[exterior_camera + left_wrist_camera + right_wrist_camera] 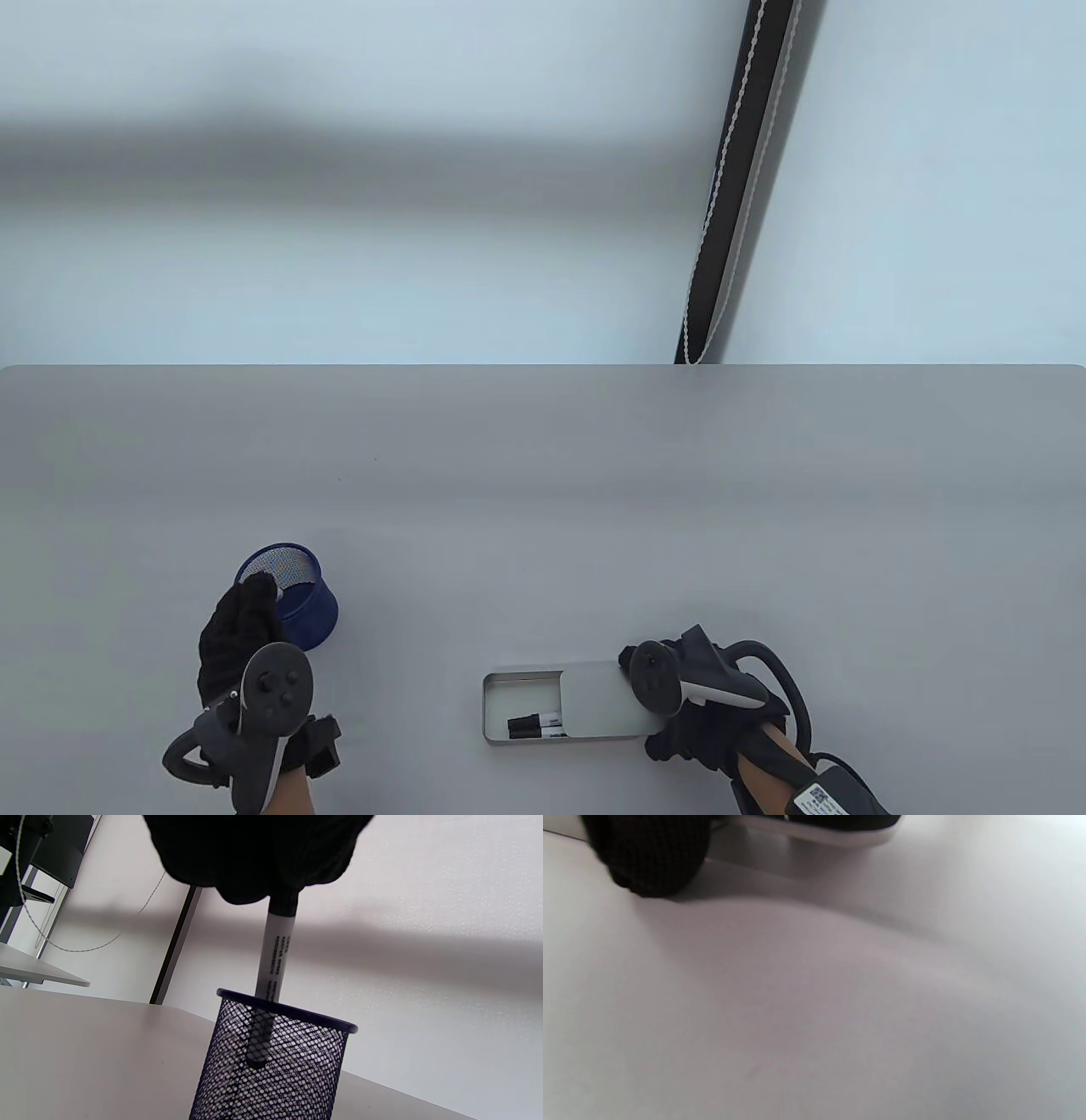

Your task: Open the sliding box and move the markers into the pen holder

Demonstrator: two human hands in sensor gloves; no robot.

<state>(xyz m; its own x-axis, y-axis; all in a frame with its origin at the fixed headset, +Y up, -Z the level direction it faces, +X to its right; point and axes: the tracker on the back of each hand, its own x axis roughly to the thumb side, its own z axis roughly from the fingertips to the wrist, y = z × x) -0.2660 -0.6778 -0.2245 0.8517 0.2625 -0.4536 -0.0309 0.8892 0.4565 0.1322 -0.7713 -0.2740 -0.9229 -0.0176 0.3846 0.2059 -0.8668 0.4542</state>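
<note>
Markers are split between 2 places on the grey bench [543, 509]. 1 marker [275, 955], white with a black cap end, hangs upright with its lower end inside the blue mesh pen holder [275, 1069], pinched at its top by the fingers [254, 857] of the left hand [242, 632]. More markers [536, 725] lie in the sliding box [509, 709], its lid [602, 700] drawn partly to the right. The right hand [687, 722] rests at that lid's right end; whether its fingers grip it I cannot tell.
</note>
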